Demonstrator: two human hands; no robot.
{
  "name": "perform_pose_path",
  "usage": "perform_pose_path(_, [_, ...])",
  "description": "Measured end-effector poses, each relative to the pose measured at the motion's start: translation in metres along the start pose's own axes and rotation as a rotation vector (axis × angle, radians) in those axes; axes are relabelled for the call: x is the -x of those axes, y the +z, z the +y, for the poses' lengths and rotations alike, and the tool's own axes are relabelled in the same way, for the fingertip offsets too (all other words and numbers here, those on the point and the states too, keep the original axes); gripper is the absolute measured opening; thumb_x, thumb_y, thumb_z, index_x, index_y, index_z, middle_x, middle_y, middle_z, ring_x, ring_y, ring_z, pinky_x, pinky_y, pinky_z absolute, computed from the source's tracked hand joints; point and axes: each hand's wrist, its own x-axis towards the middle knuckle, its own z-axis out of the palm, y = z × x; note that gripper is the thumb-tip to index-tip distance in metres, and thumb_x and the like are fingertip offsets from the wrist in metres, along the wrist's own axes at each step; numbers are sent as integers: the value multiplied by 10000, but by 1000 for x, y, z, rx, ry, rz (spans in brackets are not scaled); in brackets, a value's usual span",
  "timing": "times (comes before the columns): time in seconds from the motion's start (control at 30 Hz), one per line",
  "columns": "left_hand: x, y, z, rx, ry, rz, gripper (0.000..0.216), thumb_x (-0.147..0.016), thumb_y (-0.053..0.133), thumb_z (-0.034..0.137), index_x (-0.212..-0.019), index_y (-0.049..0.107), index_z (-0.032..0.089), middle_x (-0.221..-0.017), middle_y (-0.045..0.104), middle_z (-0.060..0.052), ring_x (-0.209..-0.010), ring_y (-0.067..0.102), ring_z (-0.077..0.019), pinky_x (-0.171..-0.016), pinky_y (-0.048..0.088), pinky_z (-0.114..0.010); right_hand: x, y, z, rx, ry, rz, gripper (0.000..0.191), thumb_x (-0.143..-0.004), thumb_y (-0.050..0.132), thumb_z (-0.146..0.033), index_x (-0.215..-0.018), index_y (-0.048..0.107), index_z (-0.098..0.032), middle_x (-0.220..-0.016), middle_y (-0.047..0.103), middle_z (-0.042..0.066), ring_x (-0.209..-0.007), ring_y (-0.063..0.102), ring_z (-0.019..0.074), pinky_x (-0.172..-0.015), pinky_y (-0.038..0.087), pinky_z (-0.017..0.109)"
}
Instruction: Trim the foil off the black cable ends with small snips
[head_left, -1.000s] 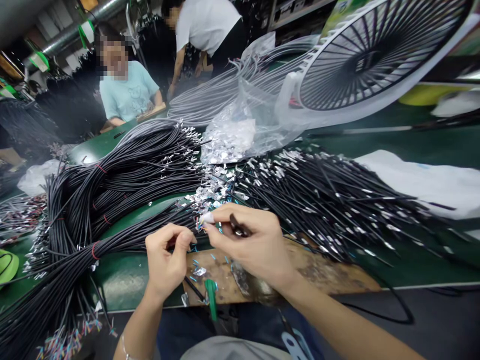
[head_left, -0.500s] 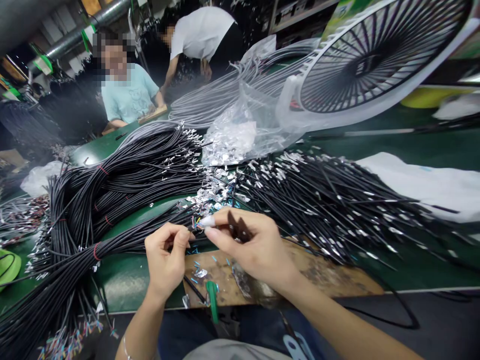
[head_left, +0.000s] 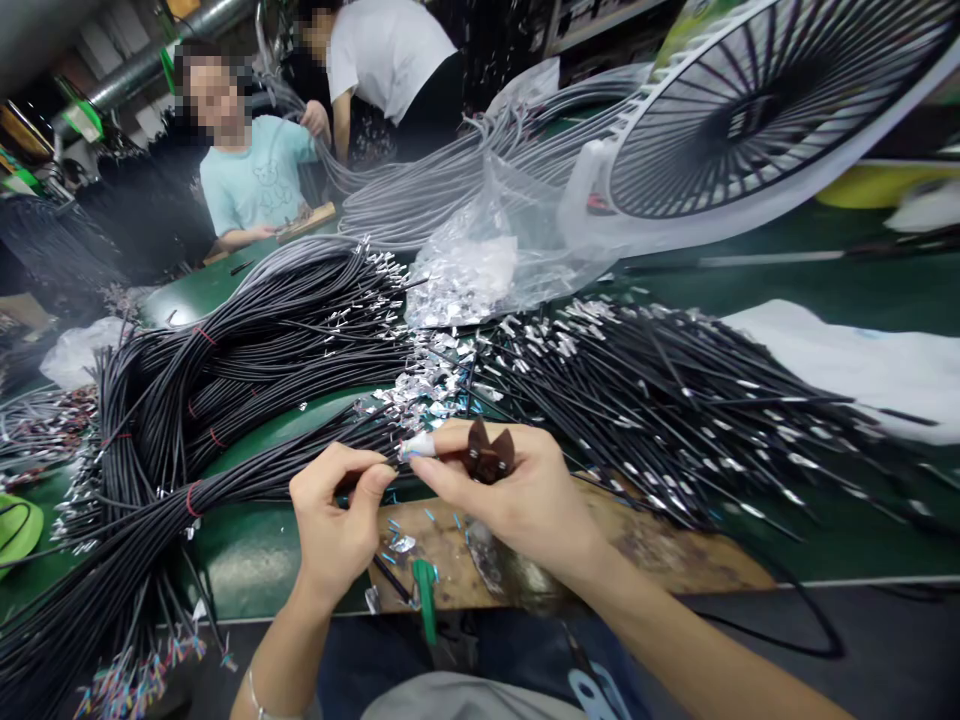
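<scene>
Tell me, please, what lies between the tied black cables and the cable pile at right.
In the head view, silvery foil scraps lie between the tied cables and the cable pile.

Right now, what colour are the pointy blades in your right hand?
Dark brown; the blades show in the head view.

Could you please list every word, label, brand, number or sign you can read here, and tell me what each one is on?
None: no text can be read in this view.
Green-and-yellow packaging behind the fan: too blurred to tell whether it bears lettering.
White sheet: a faint bluish mark, unreadable.
Light blue shirt: a line drawing of an animal, no legible words.
Cutters and black cables: no legible marking.
</scene>
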Motion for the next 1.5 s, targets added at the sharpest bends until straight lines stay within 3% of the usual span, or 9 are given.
perform_pose_path(0.23, [3, 2, 2, -69, -57, -7, 223, -844, 542, 241, -648, 620, 171, -564, 580, 19, -512, 516, -96, -493, 380, -200, 3, 2, 2, 190, -227, -9, 180, -675, 551, -113, -507, 599, -152, -472, 521, -17, -413, 386, 63, -390, 323, 194])
perform_pose_path(0.4, [0, 7, 1, -74, -107, 39, 264, -860, 519, 289, -661, 636, 160, -574, 603, 1, -510, 539, -106, -476, 388, -202, 5, 2, 5, 353, -242, -209, 178, -658, 535, -88, -505, 592, -159, -487, 523, -22, -436, 400, 64, -426, 321, 199])
perform_pose_path(0.53, [-4, 5, -1, -26, -74, 30, 248, -844, 561, 336, -701, 668, 163, -607, 629, -5, -518, 547, -104, -500, 414, -205, 4, -5, 7, 266, -69, 25, 153, -698, 579, -179, -546, 593, -180, -491, 531, -21, -449, 418, 84, -431, 351, 211])
perform_pose_path(0.63, [-3, -9, 4, -38, -12, -111, 258, -845, 569, 336, -682, 678, 169, -598, 640, -5, -533, 557, -104, -535, 430, -203, 4, -10, 9, 205, 16, 165, 141, -703, 612, -232, -567, 596, -198, -495, 527, -21, -462, 437, 99, -432, 371, 223])
perform_pose_path(0.87, [17, -55, 21, -59, -74, -659, 398, -931, 395, 385, -789, 699, 170, -652, 684, -52, -564, 610, -127, -560, 459, -221, 9, -13, 10, 206, -23, 110, 175, -715, 631, -230, -549, 579, -213, -502, 503, -26, -465, 410, 96, -430, 341, 237])
perform_pose_path(1.0, [29, -58, 12, -345, 57, -598, 195, -891, 513, 271, -922, 696, 213, -799, 671, -44, -669, 589, -123, -622, 455, -223, 9, -14, 10, 211, -33, 128, 172, -716, 641, -233, -554, 583, -218, -504, 508, -23, -464, 416, 100, -427, 332, 243])
perform_pose_path(1.13, [32, -50, 11, -554, 212, -757, 211, -857, 538, 178, -965, 689, 277, -1011, 633, -54, -883, 522, -181, -779, 421, -317, 8, -14, 10, 213, -35, 108, 188, -719, 626, -234, -541, 569, -213, -496, 502, -26, -462, 412, 96, -431, 341, 239])
perform_pose_path(1.33, [24, -60, 23, -332, 89, -960, 304, -777, 499, 66, -895, 699, 262, -879, 669, -27, -882, 571, -181, -843, 422, -320, 7, -13, 9, 168, -20, 81, 187, -710, 603, -227, -532, 558, -193, -490, 476, -33, -451, 377, 76, -418, 316, 220])
perform_pose_path(1.5, [6, -58, 19, -204, 86, -939, 230, -814, 545, 182, -1006, 667, 218, -968, 663, -50, -787, 625, -144, -710, 492, -234, 5, -14, 9, 138, -21, 95, 206, -721, 596, -238, -532, 537, -180, -491, 449, -38, -454, 360, 71, -419, 303, 216])
